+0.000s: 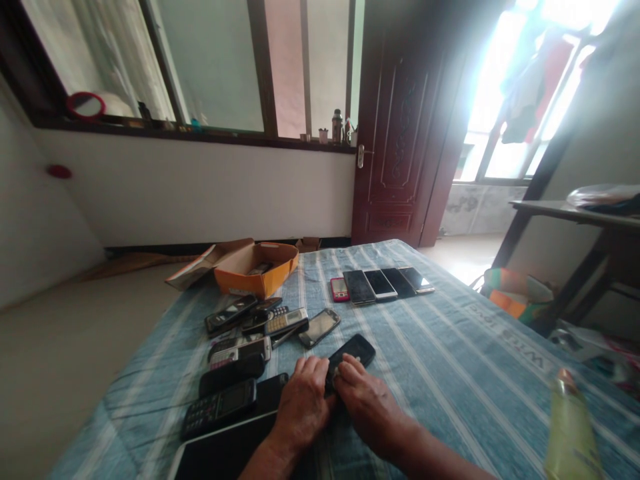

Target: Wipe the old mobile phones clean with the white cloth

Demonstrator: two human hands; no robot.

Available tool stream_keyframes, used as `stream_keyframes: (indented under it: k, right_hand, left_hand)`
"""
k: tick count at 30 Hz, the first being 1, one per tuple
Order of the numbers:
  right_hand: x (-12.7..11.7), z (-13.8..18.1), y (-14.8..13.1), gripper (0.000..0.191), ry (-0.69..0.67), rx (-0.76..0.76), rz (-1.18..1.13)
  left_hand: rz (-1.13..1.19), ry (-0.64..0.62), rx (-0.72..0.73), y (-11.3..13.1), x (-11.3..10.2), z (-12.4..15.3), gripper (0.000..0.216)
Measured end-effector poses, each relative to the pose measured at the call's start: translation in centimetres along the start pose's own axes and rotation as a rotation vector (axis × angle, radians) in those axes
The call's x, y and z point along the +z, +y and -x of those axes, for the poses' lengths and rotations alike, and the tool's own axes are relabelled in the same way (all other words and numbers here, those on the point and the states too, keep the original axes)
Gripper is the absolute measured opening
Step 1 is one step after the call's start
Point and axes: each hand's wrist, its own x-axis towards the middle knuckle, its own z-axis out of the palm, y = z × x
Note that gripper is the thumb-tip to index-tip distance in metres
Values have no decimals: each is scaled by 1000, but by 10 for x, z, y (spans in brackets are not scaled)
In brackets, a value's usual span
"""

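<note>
A black mobile phone lies at a slant on the striped cloth, its far end showing past my fingers. My left hand is closed at its near left edge. Closed too, my right hand presses its bunched fingertips on the phone's near part, which the hands largely hide. Beside my left forearm are a large white-edged tablet and a black keypad phone. Just beyond my hands lies a smartphone with a pale screen.
Several old phones lie piled at the left, including a silver keypad phone. Behind them stands an open orange box. A row of phones, one white-framed, lies farther back beside a small pink phone. A yellowish bottle is at the right.
</note>
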Motion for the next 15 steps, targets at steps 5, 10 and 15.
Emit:
stream_keyframes:
  k: [5, 10, 15]
  right_hand:
    - [-7, -2, 13, 30, 5, 79, 26]
    - [-9, -7, 27, 32, 27, 225, 87]
    - [-1, -6, 23, 31, 78, 250, 116]
  left_hand:
    - [0, -4, -5, 1, 0, 1, 18]
    - [18, 26, 1, 1, 1, 1, 19]
    - [23, 19, -9, 1, 1, 1, 22]
